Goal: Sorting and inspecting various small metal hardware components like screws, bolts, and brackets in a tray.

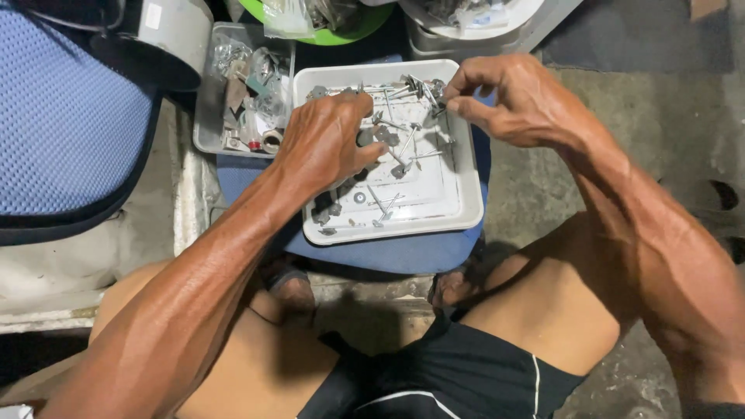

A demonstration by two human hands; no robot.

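Note:
A white square tray (466, 194) sits on a blue cushioned stool (403, 252) in front of me. It holds several grey metal screws with washers (403, 147). My left hand (326, 140) rests over the tray's left part, fingers curled down among the screws; whether it grips one is hidden. My right hand (512, 97) hovers at the tray's far right corner, thumb and fingers pinched on a screw (436, 97).
A grey tray of mixed small hardware (240, 93) stands left of the white tray. A blue mesh chair back (62, 116) fills the upper left. A green bowl (326, 31) and white containers (481, 27) lie beyond. My bare knees and concrete floor (621, 93) are below and right.

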